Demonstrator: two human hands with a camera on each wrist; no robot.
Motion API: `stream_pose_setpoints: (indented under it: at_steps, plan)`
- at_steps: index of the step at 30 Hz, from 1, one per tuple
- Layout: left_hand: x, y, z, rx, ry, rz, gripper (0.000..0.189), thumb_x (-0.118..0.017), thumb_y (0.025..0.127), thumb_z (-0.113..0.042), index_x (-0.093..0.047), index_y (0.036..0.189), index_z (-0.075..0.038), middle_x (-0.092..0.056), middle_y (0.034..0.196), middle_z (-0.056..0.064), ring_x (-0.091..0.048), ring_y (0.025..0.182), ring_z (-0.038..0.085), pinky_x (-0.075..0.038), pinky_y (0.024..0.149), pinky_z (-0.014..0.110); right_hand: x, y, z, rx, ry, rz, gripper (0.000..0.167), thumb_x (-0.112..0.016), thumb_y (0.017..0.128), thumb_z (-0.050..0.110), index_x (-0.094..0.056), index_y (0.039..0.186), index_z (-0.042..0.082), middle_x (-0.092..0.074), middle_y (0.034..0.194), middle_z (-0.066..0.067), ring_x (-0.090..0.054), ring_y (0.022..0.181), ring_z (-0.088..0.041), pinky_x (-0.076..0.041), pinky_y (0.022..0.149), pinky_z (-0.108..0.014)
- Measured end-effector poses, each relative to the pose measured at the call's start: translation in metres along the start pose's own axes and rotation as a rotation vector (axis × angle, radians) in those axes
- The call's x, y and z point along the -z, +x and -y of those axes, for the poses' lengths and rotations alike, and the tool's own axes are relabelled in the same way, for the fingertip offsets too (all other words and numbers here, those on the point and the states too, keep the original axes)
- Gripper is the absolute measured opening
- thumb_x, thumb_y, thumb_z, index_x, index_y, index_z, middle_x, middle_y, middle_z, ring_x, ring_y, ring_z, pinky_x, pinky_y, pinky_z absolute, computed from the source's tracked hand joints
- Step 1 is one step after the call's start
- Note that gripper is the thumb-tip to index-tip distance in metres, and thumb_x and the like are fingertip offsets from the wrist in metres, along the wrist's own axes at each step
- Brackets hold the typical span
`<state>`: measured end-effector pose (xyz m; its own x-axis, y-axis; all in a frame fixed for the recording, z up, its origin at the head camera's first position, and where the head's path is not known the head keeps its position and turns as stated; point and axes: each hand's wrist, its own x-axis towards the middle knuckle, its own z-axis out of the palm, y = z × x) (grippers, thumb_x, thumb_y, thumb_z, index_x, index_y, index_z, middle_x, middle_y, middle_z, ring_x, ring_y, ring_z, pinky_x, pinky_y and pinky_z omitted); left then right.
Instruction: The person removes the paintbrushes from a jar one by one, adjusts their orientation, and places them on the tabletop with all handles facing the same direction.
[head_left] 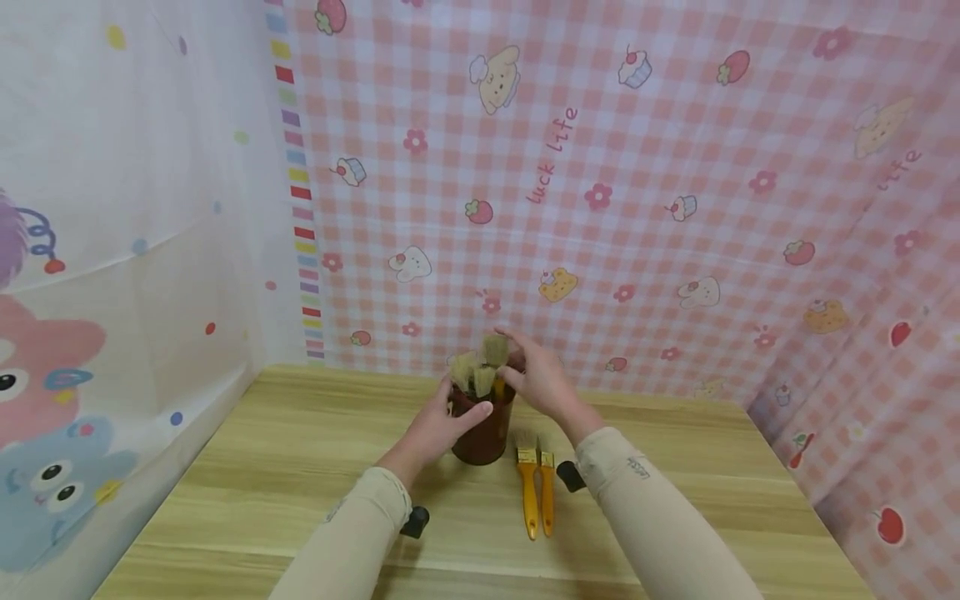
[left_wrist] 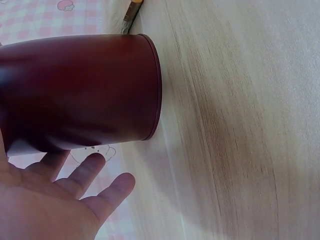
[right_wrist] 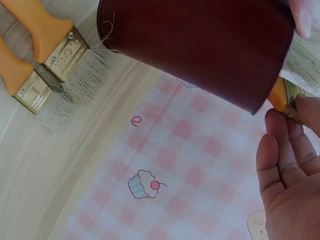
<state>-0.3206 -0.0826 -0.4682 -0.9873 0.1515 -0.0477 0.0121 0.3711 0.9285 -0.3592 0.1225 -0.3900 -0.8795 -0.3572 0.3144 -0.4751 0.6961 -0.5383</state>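
A dark red-brown cylindrical cup stands upright on the table, with paintbrushes in it, bristles up. My left hand holds the cup near its rim, thumb across the front; in the left wrist view its other fingers spread along the far side. At the rim's right, my right hand pinches a paintbrush by its metal band, the orange handle running down into the cup. Two more paintbrushes with orange handles, a wider one and a narrower one, lie side by side right of the cup.
The wood-grain table meets a pink checked cloth right behind the cup. A white cartoon-print cloth hangs at the left. Small black pieces show beside both wrists.
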Motion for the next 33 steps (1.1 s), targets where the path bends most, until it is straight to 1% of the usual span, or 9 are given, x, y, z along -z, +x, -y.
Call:
stream_pose_setpoints:
  at_steps: [4,7,13,16,21,23,26,30,33]
  plan:
    - [-0.001,-0.001,0.0,0.001,-0.002,0.0,0.101,-0.07,0.093,-0.072,-0.016,0.172,-0.038,-0.039,0.172,0.014,-0.039,0.158,0.04,-0.038,0.123,0.066,0.006,0.0,0.001,0.039,0.034,-0.034,0.066,-0.072,0.103,0.013,-0.046,0.163,0.022,-0.074,0.087,-0.009,-0.053,0.057,-0.012,-0.047,0.057,-0.029]
    - [-0.001,-0.001,-0.001,0.0,-0.008,0.005,0.102,-0.07,0.093,-0.072,-0.015,0.172,-0.039,-0.039,0.172,0.014,-0.038,0.158,0.04,-0.038,0.123,0.066,0.014,0.001,0.002,0.036,0.087,-0.06,0.064,-0.07,0.104,0.013,-0.046,0.163,0.02,-0.077,0.092,-0.01,-0.061,0.063,-0.013,-0.051,0.06,-0.03]
    - [0.0,-0.001,0.0,0.009,0.007,0.007,0.105,-0.069,0.092,-0.076,-0.013,0.172,-0.039,-0.037,0.173,0.014,-0.038,0.159,0.041,-0.037,0.124,0.066,0.04,0.001,0.011,-0.014,0.206,-0.114,0.065,-0.069,0.106,0.015,-0.042,0.165,0.024,-0.077,0.104,-0.016,-0.076,0.092,-0.032,-0.061,0.08,-0.043]
    - [0.0,-0.001,0.0,0.02,0.017,0.004,0.106,-0.068,0.09,-0.078,-0.012,0.172,-0.04,-0.037,0.173,0.014,-0.038,0.158,0.041,-0.037,0.124,0.066,0.055,0.001,0.013,-0.043,0.273,-0.134,0.067,-0.069,0.106,0.016,-0.04,0.166,0.024,-0.077,0.109,-0.019,-0.076,0.098,-0.036,-0.062,0.081,-0.045]
    - [0.001,-0.003,-0.002,0.02,0.014,0.002,0.103,-0.069,0.092,-0.075,-0.013,0.172,-0.042,-0.039,0.172,0.014,-0.039,0.158,0.041,-0.037,0.124,0.066,0.076,-0.001,0.008,-0.073,0.378,-0.174,0.069,-0.069,0.106,0.013,-0.038,0.167,0.021,-0.076,0.114,-0.027,-0.078,0.093,-0.026,-0.061,0.076,-0.031]
    - [0.001,-0.005,-0.003,0.023,0.017,0.004,0.102,-0.068,0.093,-0.073,-0.012,0.172,-0.041,-0.038,0.172,0.013,-0.039,0.158,0.042,-0.037,0.124,0.066,0.084,-0.003,0.002,-0.092,0.385,-0.188,0.069,-0.069,0.106,0.014,-0.038,0.167,0.02,-0.075,0.117,-0.027,-0.078,0.091,-0.019,-0.059,0.078,-0.024]
    - [0.001,-0.006,-0.004,0.022,0.018,0.008,0.102,-0.068,0.095,-0.071,-0.011,0.173,-0.038,-0.036,0.173,0.013,-0.037,0.159,0.041,-0.037,0.124,0.065,0.093,-0.009,-0.009,-0.129,0.355,-0.198,0.07,-0.069,0.106,0.016,-0.037,0.167,0.021,-0.075,0.117,-0.026,-0.076,0.088,-0.012,-0.057,0.078,-0.023]
    - [0.001,-0.006,-0.004,0.016,0.014,0.008,0.101,-0.068,0.096,-0.07,-0.012,0.173,-0.038,-0.036,0.173,0.013,-0.037,0.159,0.041,-0.037,0.124,0.064,0.101,-0.019,-0.024,-0.176,0.297,-0.174,0.07,-0.068,0.106,0.018,-0.035,0.168,0.023,-0.076,0.114,-0.023,-0.076,0.089,-0.014,-0.059,0.082,-0.028]
    - [0.0,-0.006,-0.004,0.015,0.018,0.007,0.101,-0.067,0.096,-0.071,-0.012,0.173,-0.037,-0.035,0.174,0.014,-0.037,0.159,0.041,-0.037,0.125,0.064,0.104,-0.027,-0.035,-0.215,0.268,-0.125,0.071,-0.068,0.106,0.017,-0.034,0.169,0.023,-0.077,0.111,-0.023,-0.079,0.092,-0.019,-0.062,0.086,-0.033]
